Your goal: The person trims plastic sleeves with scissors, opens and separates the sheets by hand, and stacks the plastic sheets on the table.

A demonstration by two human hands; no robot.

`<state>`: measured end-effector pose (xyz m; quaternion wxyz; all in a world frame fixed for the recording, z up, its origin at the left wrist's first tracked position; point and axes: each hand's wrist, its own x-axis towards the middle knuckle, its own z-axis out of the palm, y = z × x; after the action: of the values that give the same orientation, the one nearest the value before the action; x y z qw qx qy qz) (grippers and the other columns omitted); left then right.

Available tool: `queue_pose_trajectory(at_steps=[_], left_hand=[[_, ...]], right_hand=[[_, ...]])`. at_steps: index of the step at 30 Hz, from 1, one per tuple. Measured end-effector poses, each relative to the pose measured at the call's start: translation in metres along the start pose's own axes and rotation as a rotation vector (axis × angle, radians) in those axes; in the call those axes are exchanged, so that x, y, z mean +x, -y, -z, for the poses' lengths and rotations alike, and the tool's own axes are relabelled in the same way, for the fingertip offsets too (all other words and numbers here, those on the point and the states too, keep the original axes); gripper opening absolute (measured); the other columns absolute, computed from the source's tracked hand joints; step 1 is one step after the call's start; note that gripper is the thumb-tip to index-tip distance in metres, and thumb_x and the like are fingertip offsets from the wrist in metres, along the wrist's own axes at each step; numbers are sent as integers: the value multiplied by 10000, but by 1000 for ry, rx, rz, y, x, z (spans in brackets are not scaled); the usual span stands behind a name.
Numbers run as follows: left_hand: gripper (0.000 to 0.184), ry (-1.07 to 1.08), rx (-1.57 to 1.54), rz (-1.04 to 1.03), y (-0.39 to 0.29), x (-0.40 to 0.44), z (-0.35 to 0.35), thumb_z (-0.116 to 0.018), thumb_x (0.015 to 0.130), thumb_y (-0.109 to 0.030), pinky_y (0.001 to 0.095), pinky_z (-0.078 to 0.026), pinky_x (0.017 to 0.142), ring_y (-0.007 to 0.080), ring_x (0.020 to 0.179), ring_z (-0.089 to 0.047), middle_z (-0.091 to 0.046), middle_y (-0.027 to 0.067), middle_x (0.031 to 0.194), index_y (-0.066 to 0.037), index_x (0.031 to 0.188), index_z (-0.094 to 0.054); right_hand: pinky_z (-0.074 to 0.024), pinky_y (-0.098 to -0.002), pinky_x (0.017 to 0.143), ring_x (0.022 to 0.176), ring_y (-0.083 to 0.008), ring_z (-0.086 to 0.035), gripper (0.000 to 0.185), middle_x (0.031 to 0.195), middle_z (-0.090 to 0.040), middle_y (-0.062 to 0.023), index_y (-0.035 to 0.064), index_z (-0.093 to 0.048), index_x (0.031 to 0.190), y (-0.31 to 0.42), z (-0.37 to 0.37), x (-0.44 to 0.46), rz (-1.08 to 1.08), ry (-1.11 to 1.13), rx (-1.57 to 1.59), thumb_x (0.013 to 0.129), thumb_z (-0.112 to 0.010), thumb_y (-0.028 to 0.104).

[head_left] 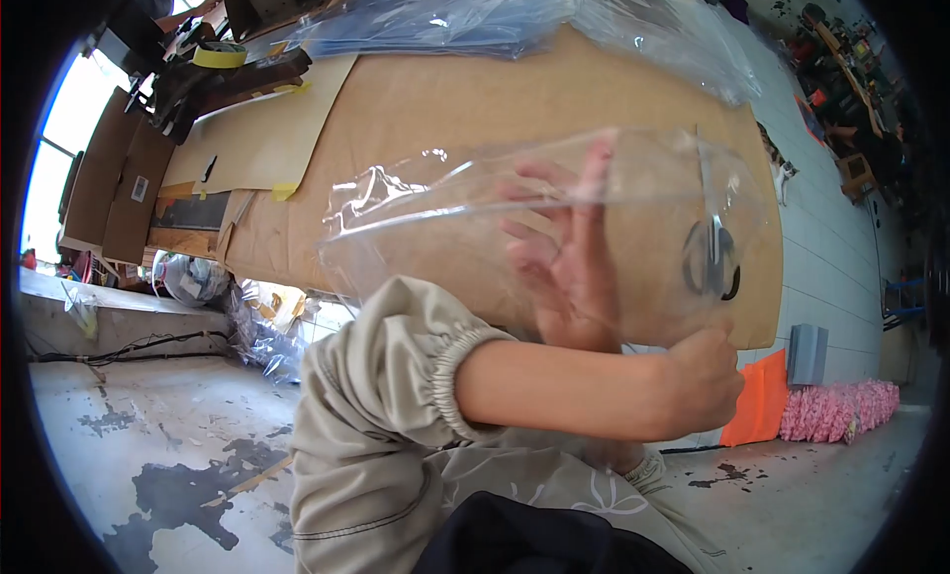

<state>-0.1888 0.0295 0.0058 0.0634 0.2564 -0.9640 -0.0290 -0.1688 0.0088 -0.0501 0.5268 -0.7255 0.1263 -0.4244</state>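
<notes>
A clear plastic sheet or bag (426, 213) stretches over the brown paper-covered table (435, 104), with bright reflections along its folds. My left forearm crosses in front of me, and my left hand (705, 381) is closed in a fist at the plastic's lower right edge, gripping it. Seen through the film, my right hand (569, 242) is raised with its fingers spread; whether it is inside or behind the plastic I cannot tell. Dark-handled scissors (711, 257) show through the plastic at the right.
More clear plastic (426, 25) is piled at the table's far edge. Yellow tape (220, 55) sits on dark equipment at the upper left, above a cardboard box (119, 183). Orange material (757, 401) and a pink fluffy item (841, 412) lie at the right. A person's arm (188, 18) shows at the top left.
</notes>
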Motion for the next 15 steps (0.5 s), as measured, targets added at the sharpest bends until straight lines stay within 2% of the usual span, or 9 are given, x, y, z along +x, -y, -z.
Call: queue_pose_trajectory(at_steps=[1,3,4,5,7,9,12,14,15], left_hand=[[87,81,18,-1,2,-5,5,-647,729,-226,363,-364,870,170,838,-586,-625,-43,693,-152,706,-685],[153,-40,134,72,14,-23,20,-651,756,-279,406,-362,928,180,876,-603,-635,-22,709,-151,834,-681],[206,-85,108,118,31,-35,28,-653,765,-310,413,-362,939,200,889,-602,-638,-5,772,-132,869,-664],[262,-131,76,163,55,-50,40,-655,774,-342,419,-361,951,219,903,-602,-640,12,835,-114,904,-647],[376,-226,11,245,108,-77,59,-658,792,-404,433,-361,973,258,930,-601,-645,46,962,-78,973,-613],[385,-328,24,213,154,-96,65,-673,803,-375,390,-370,977,241,971,-595,-623,64,1067,-53,1004,-611],[340,-110,-752,357,188,-119,64,-673,827,-309,354,-392,949,197,1005,-583,-625,58,1052,-51,1040,-611],[300,-85,-873,395,197,-131,52,-660,845,-276,333,-409,920,172,992,-584,-636,47,1014,-37,1020,-616],[281,-71,-934,413,203,-135,45,-654,854,-259,322,-418,906,160,985,-585,-642,42,995,-29,1011,-619]], right_hand=[[-462,-362,935,1202,-273,-450,749,1487,-176,-176,91,-125,1478,0,-6,0,-49,18,35,876,-565,18],[-480,-379,918,1213,-294,-452,692,1439,-247,-189,82,-175,1462,-3,-19,1,-105,29,46,886,-555,36],[-502,-384,890,1206,-304,-460,656,1408,-294,-198,75,-215,1451,-15,-21,-4,-106,27,18,888,-550,39],[-348,-389,1044,1332,-269,-330,724,1498,-190,-156,92,-104,1485,-25,-12,-7,-237,149,58,912,-546,120],[-353,-360,1039,1341,-251,-326,630,1469,-273,-165,48,-183,1459,-16,-7,-11,-272,258,87,935,-517,151],[-354,-344,1037,1345,-240,-325,585,1448,-328,-167,21,-224,1444,-4,-4,-6,-317,322,75,949,-498,167],[-350,-349,1041,1346,-236,-326,582,1445,-341,-150,10,-219,1440,1,-3,4,-426,339,149,953,-492,172],[-346,-361,1050,1350,-241,-322,596,1466,-314,-130,11,-208,1443,-4,3,0,-526,332,386,952,-498,182],[-340,-366,1054,1351,-243,-319,565,1477,-288,-126,26,-223,1441,1,8,-4,-677,318,613,957,-478,167]])
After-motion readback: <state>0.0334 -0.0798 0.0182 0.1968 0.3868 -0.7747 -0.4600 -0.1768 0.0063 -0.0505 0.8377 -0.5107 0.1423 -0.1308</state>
